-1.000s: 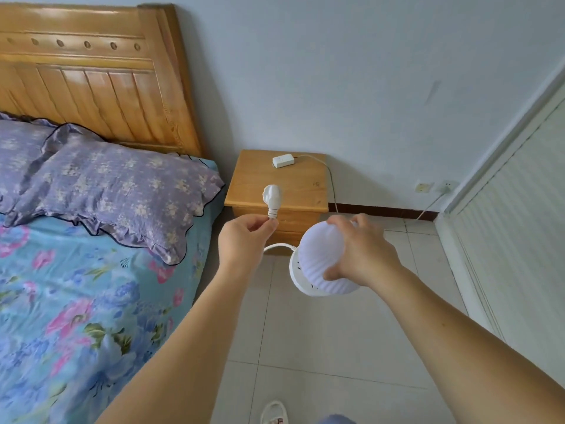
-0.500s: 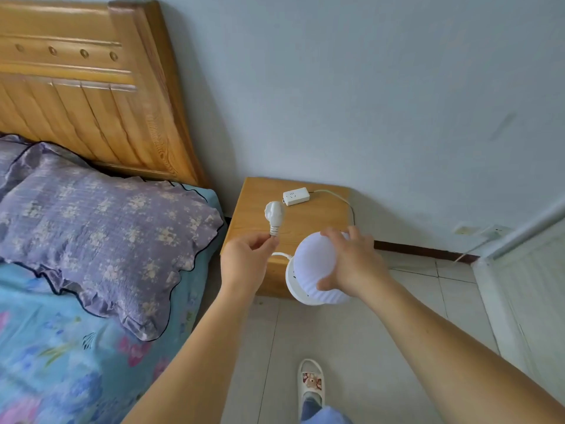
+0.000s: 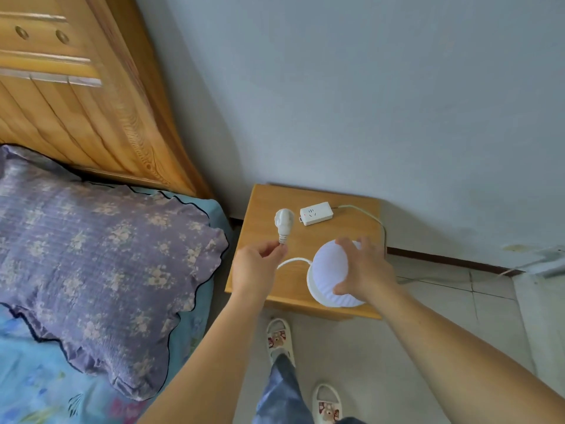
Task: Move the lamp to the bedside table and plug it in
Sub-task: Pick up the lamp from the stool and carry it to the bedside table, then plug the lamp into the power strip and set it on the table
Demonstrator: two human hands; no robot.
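A small white lamp (image 3: 328, 272) with a ribbed dome shade is held over the front right part of the wooden bedside table (image 3: 266, 270); my right hand (image 3: 363, 270) grips its shade from the right. My left hand (image 3: 258, 264) pinches the lamp's white cord just below its plug (image 3: 284, 223), which points up and away over the table. A white socket strip (image 3: 315, 213) with a small red light lies at the back of the table, its cable running off to the right. Whether the lamp's base touches the table I cannot tell.
The bed with a purple floral pillow (image 3: 101, 264) and blue sheet lies to the left, its wooden headboard (image 3: 76, 96) against the wall. My feet in patterned slippers (image 3: 279, 336) stand on the tiled floor in front of the table. A wall outlet area (image 3: 550, 255) sits low right.
I have stepped closer and look more steeply down. Both hands carried the lamp and plug forward, from in front of the table to above its top.
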